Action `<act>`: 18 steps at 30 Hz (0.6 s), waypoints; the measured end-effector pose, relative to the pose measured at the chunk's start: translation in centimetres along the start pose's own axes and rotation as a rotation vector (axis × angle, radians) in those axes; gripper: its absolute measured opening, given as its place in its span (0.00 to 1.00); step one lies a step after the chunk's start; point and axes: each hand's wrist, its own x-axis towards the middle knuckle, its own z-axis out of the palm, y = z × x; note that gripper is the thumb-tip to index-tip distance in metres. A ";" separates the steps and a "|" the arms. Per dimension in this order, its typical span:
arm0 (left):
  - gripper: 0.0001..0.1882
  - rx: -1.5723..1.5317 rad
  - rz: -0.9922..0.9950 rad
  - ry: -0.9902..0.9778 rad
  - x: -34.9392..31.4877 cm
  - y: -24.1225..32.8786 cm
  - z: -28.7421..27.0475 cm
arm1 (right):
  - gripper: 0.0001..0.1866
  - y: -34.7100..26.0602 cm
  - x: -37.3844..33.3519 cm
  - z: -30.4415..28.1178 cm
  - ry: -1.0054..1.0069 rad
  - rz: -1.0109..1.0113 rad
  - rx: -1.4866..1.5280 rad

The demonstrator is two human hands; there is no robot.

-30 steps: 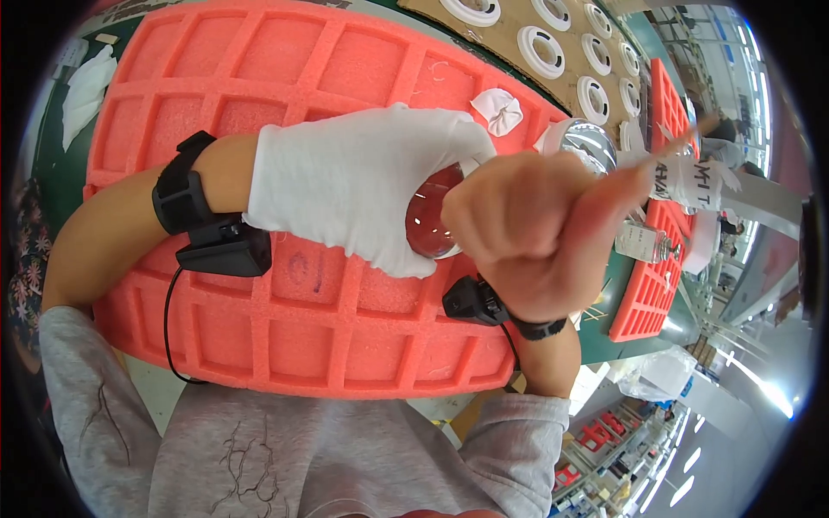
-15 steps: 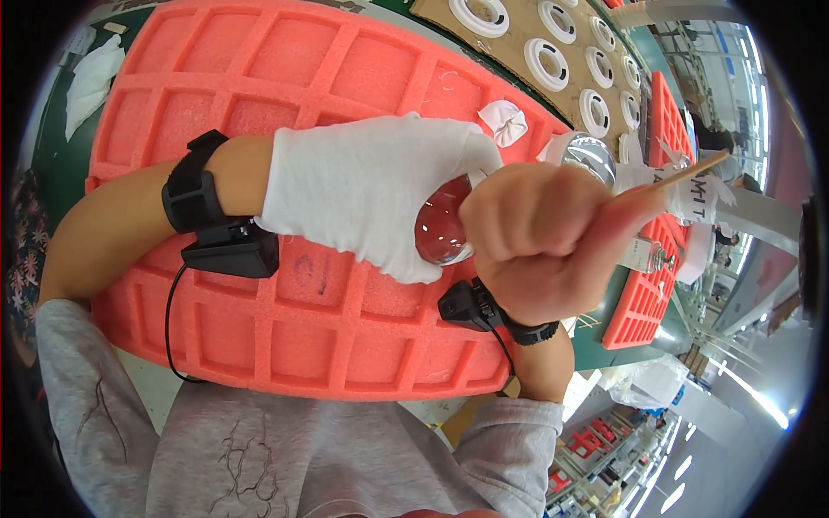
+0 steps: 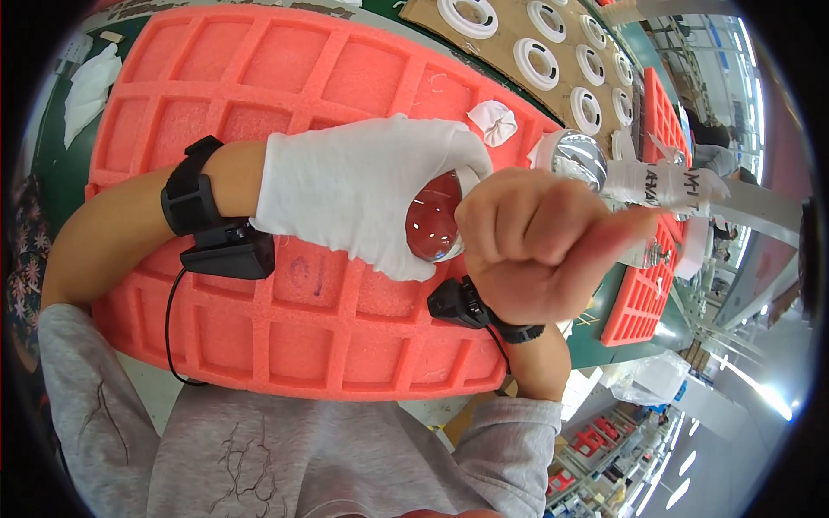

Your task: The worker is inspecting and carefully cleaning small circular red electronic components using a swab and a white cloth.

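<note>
My left hand [image 3: 367,194], in a white glove, is wrapped round a glossy, rounded clear piece [image 3: 433,217] that looks dark red. Its far side is hidden by my hands. Close against it on the right is my bare right hand [image 3: 544,237], a fist with thumb and forefinger pressed together. Half a second ago a thin wooden stick stuck out of this pinch; now the stick hardly shows. Both hands are above a red foam tray [image 3: 298,350] with square pockets. A crumpled white cloth [image 3: 493,123] lies on the tray beyond my left hand.
A shiny clear globe [image 3: 579,160] stands beyond my right hand, beside a post wrapped in white tape [image 3: 648,183]. Cardboard [image 3: 509,82] with rows of white rings [image 3: 536,64] lies at the back. More red foam trays [image 3: 643,302] are to the right on the green table.
Both hands have shifted slightly left with the rounded piece. The stick that pointed up and right from my right hand has dropped out of sight. My left hand's grip is the same.
</note>
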 end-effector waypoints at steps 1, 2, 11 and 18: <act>0.31 -0.016 0.070 0.015 0.0 -0.3 0.2 | 0.32 0.1 0.0 0.0 0.000 0.005 0.003; 0.31 -0.020 0.067 0.018 -0.2 -0.5 0.3 | 0.32 0.2 0.1 -0.2 0.021 0.009 0.053; 0.30 0.041 0.015 0.045 -0.3 -0.7 0.3 | 0.31 1.0 -0.6 -0.6 0.163 -0.094 0.173; 0.30 0.051 -0.048 0.032 -0.1 -0.3 0.3 | 0.30 0.9 -0.2 -0.9 0.170 -0.087 0.210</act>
